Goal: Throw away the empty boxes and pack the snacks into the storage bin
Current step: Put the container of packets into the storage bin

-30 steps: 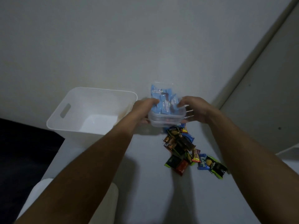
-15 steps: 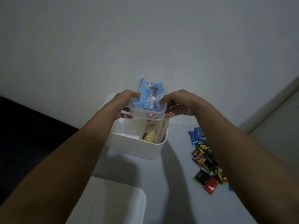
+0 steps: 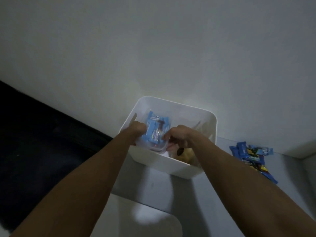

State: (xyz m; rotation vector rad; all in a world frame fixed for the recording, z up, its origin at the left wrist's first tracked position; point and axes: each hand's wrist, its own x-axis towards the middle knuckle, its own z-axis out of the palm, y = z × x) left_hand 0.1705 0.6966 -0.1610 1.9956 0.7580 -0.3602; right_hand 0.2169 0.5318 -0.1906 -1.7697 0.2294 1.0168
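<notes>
Two hands, the left hand (image 3: 138,130) and the right hand (image 3: 177,136), with one clear container (image 3: 154,142) between them. One white bin (image 3: 193,170) lies under both hands. The loose snack packets (image 3: 251,155), right of the right hand, overlap too much to count.

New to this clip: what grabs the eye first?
Both hands, left hand and right hand, grip a clear container of light-blue snack packets, held inside the white storage bin by the wall. A heap of loose wrapped snacks lies on the table to the right.
</notes>
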